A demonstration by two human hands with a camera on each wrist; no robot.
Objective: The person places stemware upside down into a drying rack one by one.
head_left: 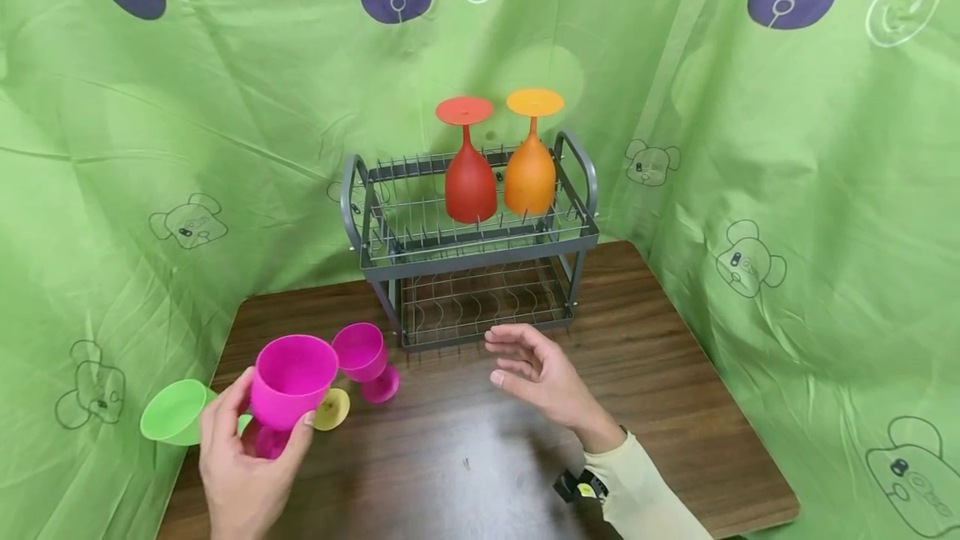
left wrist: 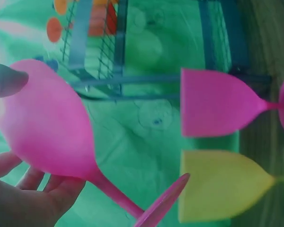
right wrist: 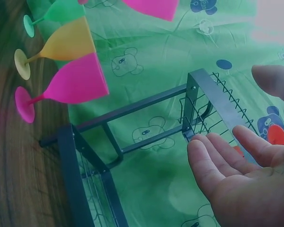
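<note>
My left hand (head_left: 243, 457) grips a pink goblet (head_left: 294, 382) round its bowl, lifted and tilted, as the left wrist view shows. Behind it a second pink goblet (head_left: 362, 352) stands upright on the table. A yellow goblet (left wrist: 222, 187) stands next to that one; in the head view the held goblet hides most of it. Left of my left hand is a green goblet (head_left: 176, 413), partly covered by the fingers. My right hand (head_left: 551, 382) hangs in front of the dish rack (head_left: 480, 248), fingers loosely bent, holding nothing.
A red goblet (head_left: 471, 182) and an orange goblet (head_left: 530, 177) stand upside down on the rack's upper tier. The lower tier (head_left: 487, 298) has wavy wires. Green printed cloth (head_left: 247, 107) hangs round the wooden table (head_left: 660, 357). A black band (head_left: 581, 486) is on my right wrist.
</note>
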